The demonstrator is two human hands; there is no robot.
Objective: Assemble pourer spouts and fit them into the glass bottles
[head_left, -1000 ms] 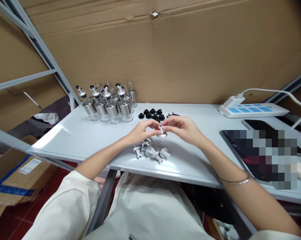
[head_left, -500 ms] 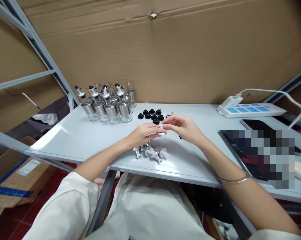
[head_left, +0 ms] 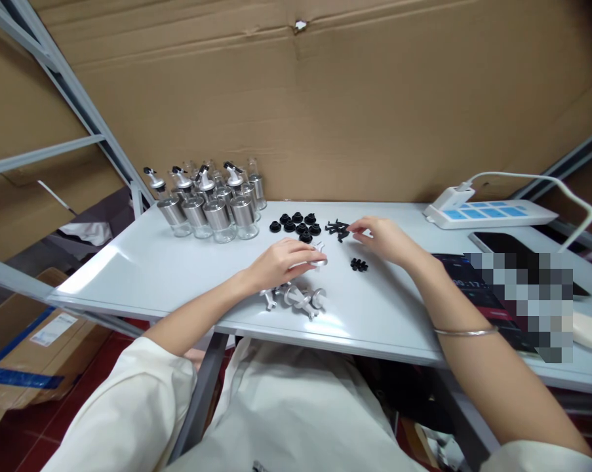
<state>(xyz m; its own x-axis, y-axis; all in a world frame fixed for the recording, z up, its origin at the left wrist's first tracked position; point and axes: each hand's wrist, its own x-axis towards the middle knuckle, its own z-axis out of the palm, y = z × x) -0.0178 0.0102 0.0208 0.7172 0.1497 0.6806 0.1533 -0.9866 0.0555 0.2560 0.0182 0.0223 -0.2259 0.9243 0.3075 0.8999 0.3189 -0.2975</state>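
Observation:
My left hand (head_left: 284,262) is closed on a silver pourer spout (head_left: 319,256), pinched between thumb and fingers. Below it lies a pile of more silver pourer spouts (head_left: 300,298). My right hand (head_left: 381,239) is at the right edge of a small heap of thin black levers (head_left: 335,228), thumb and forefinger slightly apart with nothing visible between them. Several small black caps (head_left: 359,265) lie in a cluster below that hand. Round black stoppers (head_left: 296,226) sit in a group beyond my left hand.
Glass bottles with steel sleeves (head_left: 218,216) stand at the back left, some topped with pourers. To the right are a white power strip (head_left: 492,213) with a cable, a dark phone (head_left: 482,242) and a partly blurred dark screen (head_left: 465,278). Cardboard (head_left: 325,118) walls off the back.
My right hand has left the pourer spout and moved right to the black levers, uncovering them and the small black caps. My left hand keeps the pourer spout in nearly the same place.

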